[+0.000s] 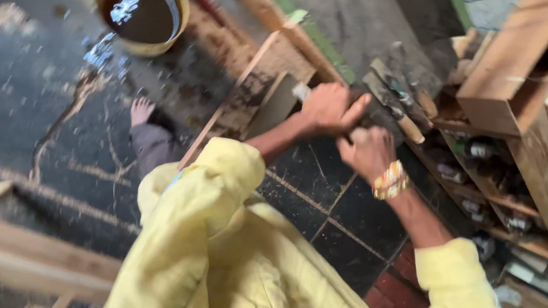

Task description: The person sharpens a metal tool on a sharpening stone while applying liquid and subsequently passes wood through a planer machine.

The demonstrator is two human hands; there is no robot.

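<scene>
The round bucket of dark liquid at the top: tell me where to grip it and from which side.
Grip the bucket at its tan rim, both hands on opposite sides, coming from above. It stands upright and open, nearly full, so level lifting matters. No handle shows. Both hands are now clasped together, far from it.

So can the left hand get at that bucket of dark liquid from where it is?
Probably not without shifting: the left hand is up against the right hand by the tools, and the bucket sits well beyond, past the wooden frame.

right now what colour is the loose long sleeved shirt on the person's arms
Pale yellow shirt, seen best in the head view; its sleeves reach toward both hands.
</scene>
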